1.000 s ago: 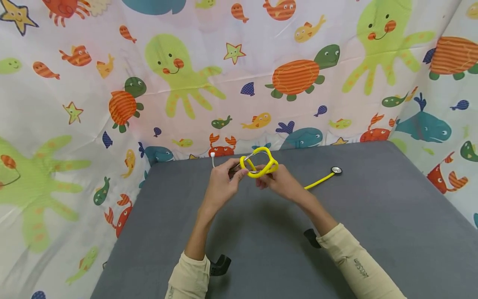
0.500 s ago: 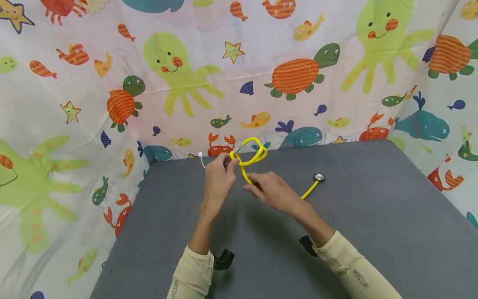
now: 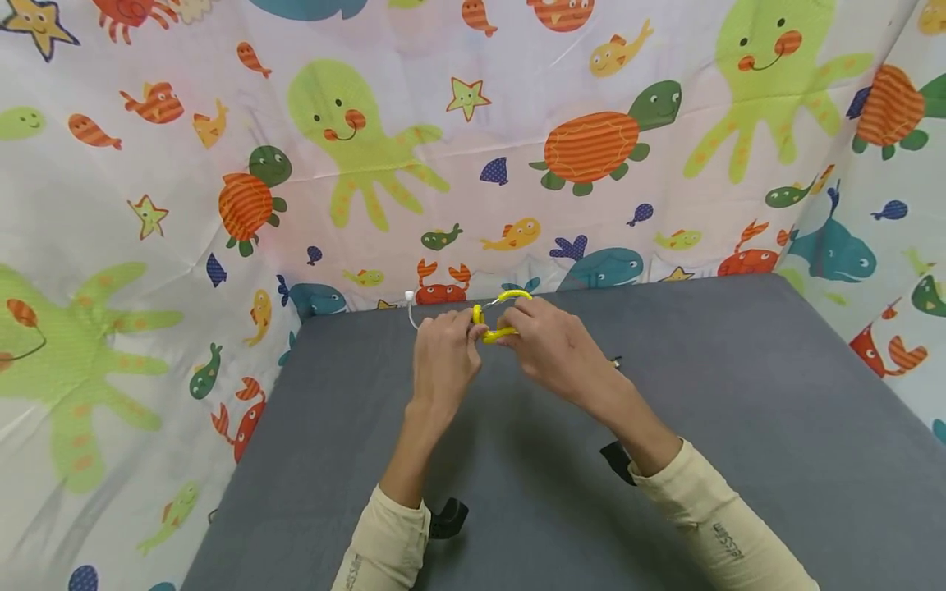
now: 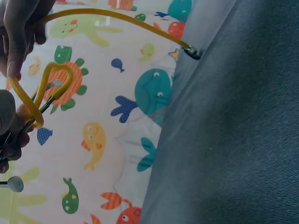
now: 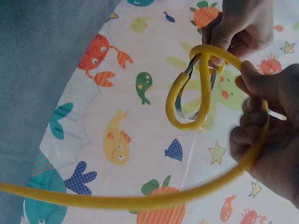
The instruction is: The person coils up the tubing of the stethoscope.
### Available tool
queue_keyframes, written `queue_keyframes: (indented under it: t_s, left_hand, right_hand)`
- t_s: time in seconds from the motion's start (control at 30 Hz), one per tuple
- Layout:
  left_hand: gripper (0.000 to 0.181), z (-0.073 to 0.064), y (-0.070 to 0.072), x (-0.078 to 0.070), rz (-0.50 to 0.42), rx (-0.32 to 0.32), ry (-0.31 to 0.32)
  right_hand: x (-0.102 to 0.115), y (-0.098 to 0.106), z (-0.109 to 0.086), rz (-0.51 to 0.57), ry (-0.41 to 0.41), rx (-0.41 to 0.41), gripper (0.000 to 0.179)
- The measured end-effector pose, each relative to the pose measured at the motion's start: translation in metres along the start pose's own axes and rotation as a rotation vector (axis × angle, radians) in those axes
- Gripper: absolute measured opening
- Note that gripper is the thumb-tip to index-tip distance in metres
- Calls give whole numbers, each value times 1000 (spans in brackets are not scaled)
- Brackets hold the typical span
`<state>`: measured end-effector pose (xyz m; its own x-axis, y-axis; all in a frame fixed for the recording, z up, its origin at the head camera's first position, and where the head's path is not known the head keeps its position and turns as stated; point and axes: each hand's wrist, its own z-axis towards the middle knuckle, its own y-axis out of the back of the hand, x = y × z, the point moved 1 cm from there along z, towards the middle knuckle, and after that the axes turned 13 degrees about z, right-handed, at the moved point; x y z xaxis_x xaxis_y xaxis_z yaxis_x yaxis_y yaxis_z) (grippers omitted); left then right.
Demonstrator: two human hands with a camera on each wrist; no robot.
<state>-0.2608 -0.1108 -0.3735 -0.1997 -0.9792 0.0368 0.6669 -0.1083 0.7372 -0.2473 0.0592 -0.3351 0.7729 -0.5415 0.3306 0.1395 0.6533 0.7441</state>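
Since half a second ago, the right hand (image 3: 557, 349) has moved up to the loop of the yellow stethoscope (image 3: 498, 335), now covering part of it, and the chestpiece (image 3: 616, 362) has gone almost wholly behind that wrist. In the head view, the stethoscope is near the middle of the frame, held up over the far edge of the grey table (image 3: 332, 460); the left hand (image 3: 443, 353) grips it from the left, and a white eartip (image 3: 410, 295) sticks up beyond the knuckles. Pale sleeves (image 3: 388, 533) enter from the bottom, a black device (image 3: 447, 519) shows by the left wrist, and a cloth printed with sea animals (image 3: 414, 49) fills the upper frame. From the left wrist, the left hand's fingers hold the metal ear tubes (image 4: 46, 105) at the left edge, while the right hand, upper left, pinches the tube, which arcs across the top to the chestpiece at upper centre. From the right wrist, the right hand at the right edge has its fingers curled round the tube, thumb against it; the left hand, upper right, grips the stethoscope where the tube crosses the ear tubes, and the loop hangs at upper centre. Below, the tube sweeps out to the left edge.
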Motion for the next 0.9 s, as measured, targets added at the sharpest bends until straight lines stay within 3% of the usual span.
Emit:
queue_keyframes:
  t_s: [0.17, 0.33, 0.53, 0.7, 0.9]
  left_hand:
    - [21, -4, 3, -5, -9, -37, -120]
    - [5, -10, 2, -6, -70, 18, -217]
    - [10, -14, 1, -5, -163, 95, -234]
    - [20, -13, 2, -5, -179, 70, -249]
    - [29, -14, 2, -5, -181, 19, -291]
  right_hand:
    - [-13, 3, 10, -40, 55, -126, 22]
    - [-27, 3, 15, 11, 31, -184, 27]
    - [-36, 5, 15, 77, 0, -180, 20]
    - [-37, 10, 16, 99, -48, -161, 16]
    - [-41, 15, 13, 161, -119, -81, 12]
